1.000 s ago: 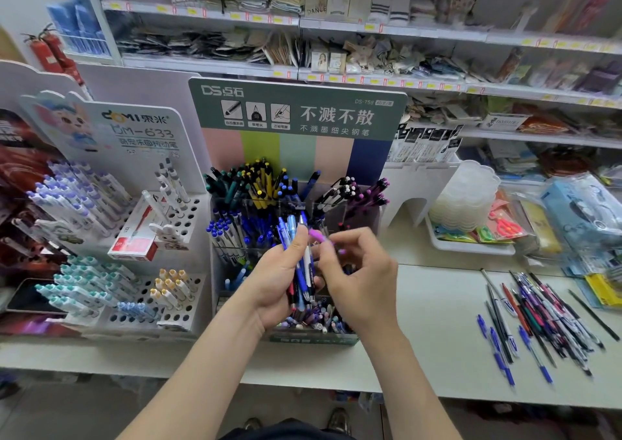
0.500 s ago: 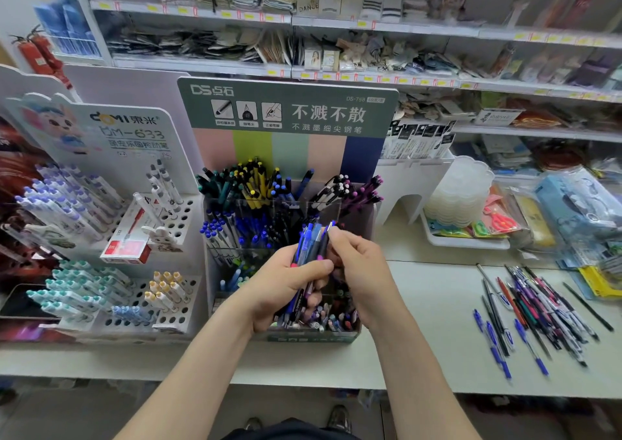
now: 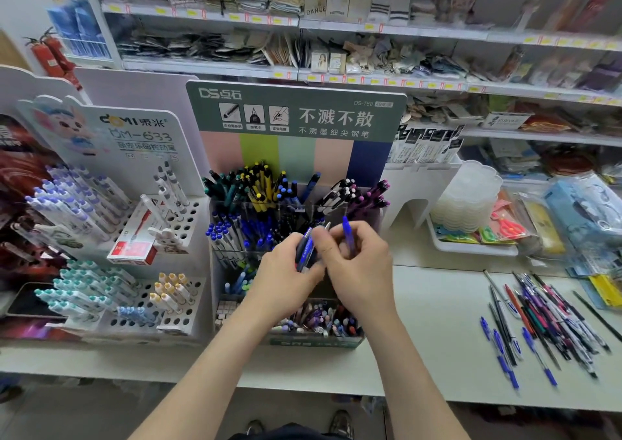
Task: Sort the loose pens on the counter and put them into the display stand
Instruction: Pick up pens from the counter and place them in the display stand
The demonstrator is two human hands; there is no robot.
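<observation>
Left grip (image 3: 286, 280) clasps blue pen bundle (image 3: 304, 254); right grip (image 3: 357, 266) pinches one blue pen (image 3: 346, 233), both just before display stand (image 3: 296, 118). Best: slot tip-down w/ mid-tier blues, one at a time. More loose pens (image 3: 552, 318) lie nr right edge of bench (image 3: 437, 325).

Display stand (image 3: 296, 103): green header, tiered clear compartments, pens grouped by colour.
Left hand (image 3: 286, 278): grips small bundle of blue pens (image 3: 304, 251), in front of stand's middle tier.
Right hand (image 3: 356, 264): touching left hand, holds single blue pen (image 3: 346, 232), near upright.
Counter (image 3: 437, 332): white; loose pens (image 3: 545, 315) heaped at right, well apart from stand.
</observation>
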